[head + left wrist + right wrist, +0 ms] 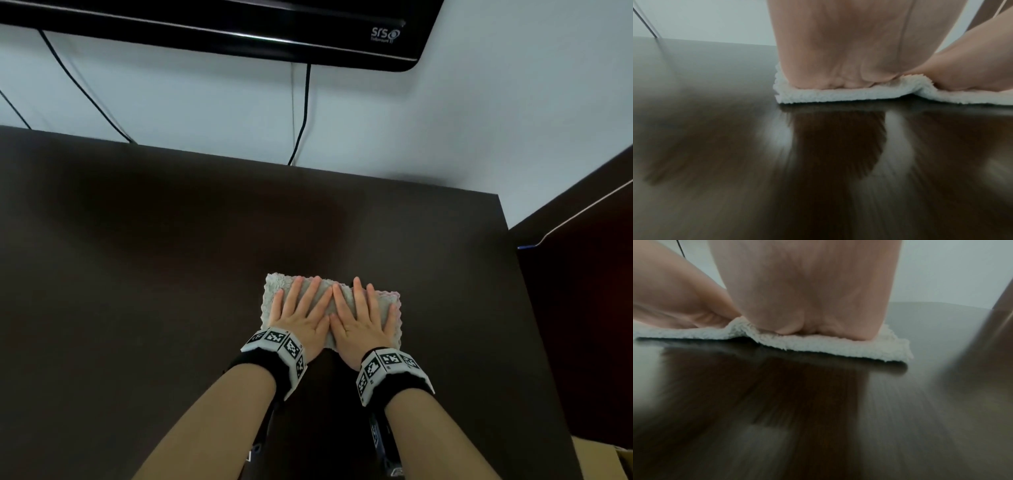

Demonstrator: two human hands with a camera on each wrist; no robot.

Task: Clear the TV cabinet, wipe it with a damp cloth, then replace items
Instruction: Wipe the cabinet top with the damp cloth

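A pale fluffy cloth lies folded flat on the dark brown TV cabinet top, toward its right half. Both hands press on it side by side with straight, spread fingers. My left hand covers the cloth's left part and my right hand its right part. In the left wrist view the heel of the left hand bears down on the cloth. The right wrist view shows the right hand pressing the cloth the same way. The cabinet surface is blurred in both wrist views.
A black TV hangs on the pale wall above, with dark cables dropping behind the cabinet. The cabinet's right edge is close to the cloth. Another dark piece of furniture stands beyond it at the right.
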